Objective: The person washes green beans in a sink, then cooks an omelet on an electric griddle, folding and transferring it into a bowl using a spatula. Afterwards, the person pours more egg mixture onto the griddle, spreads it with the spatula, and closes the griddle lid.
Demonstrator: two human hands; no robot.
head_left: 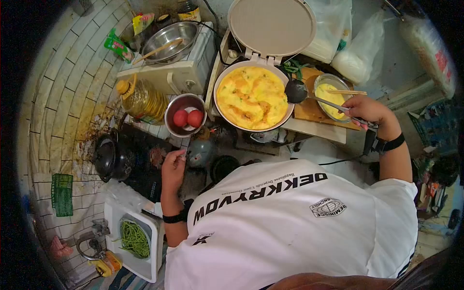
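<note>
My right hand (368,111) is closed round the handle of a ladle with a black head (296,91). The ladle's head is at the right rim of a round electric griddle (218,107), whose lid (270,26) stands raised. A yellow egg pancake with browned patches (251,96) fills the pan. Beside my right hand is a glass bowl (319,82) of yellow egg mixture with chopsticks (345,92) across it. My left hand (174,166) hangs with fingers curled, and no object shows in it. Just above it is a metal bowl (170,121) with two tomatoes (187,118).
A cutting board (307,110) lies under the glass bowl. Left are an oil bottle (145,102), a white appliance (193,72) bearing a steel basin (169,43), and a black pot (111,157). A white sink (155,246) holds green beans (134,238). Plastic bags (360,53) hang at back right.
</note>
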